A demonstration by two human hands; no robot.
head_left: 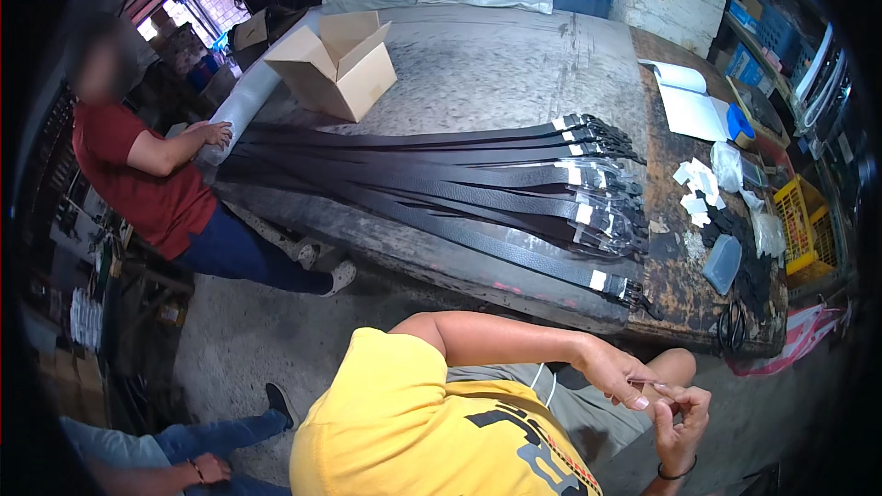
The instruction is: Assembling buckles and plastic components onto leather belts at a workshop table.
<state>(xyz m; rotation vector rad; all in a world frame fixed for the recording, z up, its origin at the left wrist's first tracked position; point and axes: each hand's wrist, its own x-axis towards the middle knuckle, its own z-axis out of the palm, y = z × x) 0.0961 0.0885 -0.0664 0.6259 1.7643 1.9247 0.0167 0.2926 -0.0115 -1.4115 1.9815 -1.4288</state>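
Note:
My left hand (611, 370) and my right hand (683, 421) meet above my lap, in front of the table's near right part. Fingers of both are pinched close together. A thin, small thing seems to lie between the fingertips, too small to name. Nearest to them on the table is a row of long black belts (432, 207), fanned out toward the right. Their buckle ends (606, 207) carry white tags, and some are wrapped in clear plastic. One belt (514, 253) lies apart along the near side.
An open cardboard box (344, 73) stands behind the belts. On the right lie a notebook (689, 106), white paper tags (698, 186), a clear plastic container (723, 264) and a yellow crate (802, 230). A person in red (152, 174) handles a plastic roll (248, 92); another person's hand (211, 468) is lower left.

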